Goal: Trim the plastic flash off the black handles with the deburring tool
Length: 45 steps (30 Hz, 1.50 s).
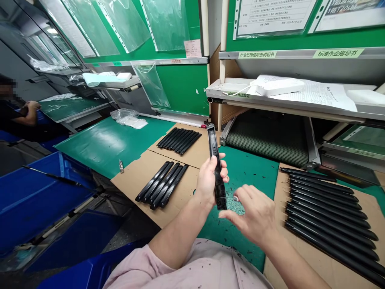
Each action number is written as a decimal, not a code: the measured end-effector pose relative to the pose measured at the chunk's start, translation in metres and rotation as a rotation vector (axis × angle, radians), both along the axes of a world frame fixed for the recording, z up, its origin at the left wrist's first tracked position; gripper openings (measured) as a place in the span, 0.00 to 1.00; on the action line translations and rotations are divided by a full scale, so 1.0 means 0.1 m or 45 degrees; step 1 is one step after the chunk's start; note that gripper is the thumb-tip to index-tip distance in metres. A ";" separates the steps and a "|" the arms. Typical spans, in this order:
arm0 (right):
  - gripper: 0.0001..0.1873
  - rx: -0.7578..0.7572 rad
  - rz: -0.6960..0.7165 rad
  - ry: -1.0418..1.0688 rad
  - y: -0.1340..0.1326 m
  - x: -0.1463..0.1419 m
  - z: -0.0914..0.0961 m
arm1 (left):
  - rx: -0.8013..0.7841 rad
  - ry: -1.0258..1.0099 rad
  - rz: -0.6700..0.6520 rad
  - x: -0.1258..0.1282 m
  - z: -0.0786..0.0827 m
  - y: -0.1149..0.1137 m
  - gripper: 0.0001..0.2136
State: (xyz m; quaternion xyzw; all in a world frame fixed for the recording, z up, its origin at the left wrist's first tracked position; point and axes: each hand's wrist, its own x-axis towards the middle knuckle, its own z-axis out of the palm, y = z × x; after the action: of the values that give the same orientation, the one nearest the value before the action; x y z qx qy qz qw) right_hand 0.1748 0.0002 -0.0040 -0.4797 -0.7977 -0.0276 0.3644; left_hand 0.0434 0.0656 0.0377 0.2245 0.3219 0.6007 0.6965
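Note:
My left hand (207, 178) is wrapped round a long black plastic strip (213, 144), hollow side up, its far end pointing away from me. Close to the strip's near end is my right hand (255, 212), thumb stretched out towards the end and apart from the bent fingers. A small pale spot shows at its fingertips; I cannot make out what it is. Under the hands, small dark and clear scraps (236, 205) lie scattered over the green table mat (255, 164). A few dark scraps also cling to the pink clothing (210, 265) I wear.
Black strips (162, 184) and a farther row (179, 140) lie on cardboard at left. More long black strips (327, 216) rest on cardboard at right. A conveyor belt (267, 132) runs under a shelf (288, 100). A small bottle (121, 166) lies leftward. Another person (21, 108) sits far left.

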 end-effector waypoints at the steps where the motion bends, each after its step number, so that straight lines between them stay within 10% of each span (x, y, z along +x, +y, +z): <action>1: 0.33 -0.017 0.000 -0.038 0.03 0.02 0.02 | 0.019 0.003 -0.021 0.00 0.00 -0.01 0.08; 18: 0.31 0.248 -0.013 -0.129 -0.03 -0.02 0.03 | -0.073 -0.165 -0.040 -0.01 -0.01 0.06 0.06; 23: 0.28 -0.099 0.232 0.203 -0.18 0.02 0.05 | -0.054 -0.197 -0.098 -0.04 -0.04 0.09 0.12; 30: 0.08 -0.442 0.110 0.762 -0.14 0.17 0.08 | 0.155 0.114 -0.121 -0.03 -0.17 0.08 0.17; 42: 0.19 0.325 -0.075 0.409 -0.03 0.16 0.12 | 0.076 0.116 -0.563 0.07 -0.24 -0.05 0.18; 45: 0.12 0.237 -0.025 0.361 -0.05 0.17 0.18 | 0.076 0.125 -0.507 0.06 -0.22 -0.05 0.18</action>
State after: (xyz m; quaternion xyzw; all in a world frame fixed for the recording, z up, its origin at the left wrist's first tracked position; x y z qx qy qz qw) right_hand 0.1920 -0.0045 0.0143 -0.4508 -0.7274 -0.0371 0.5160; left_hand 0.0496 0.0610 0.0157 0.3332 0.2870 0.4488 0.7779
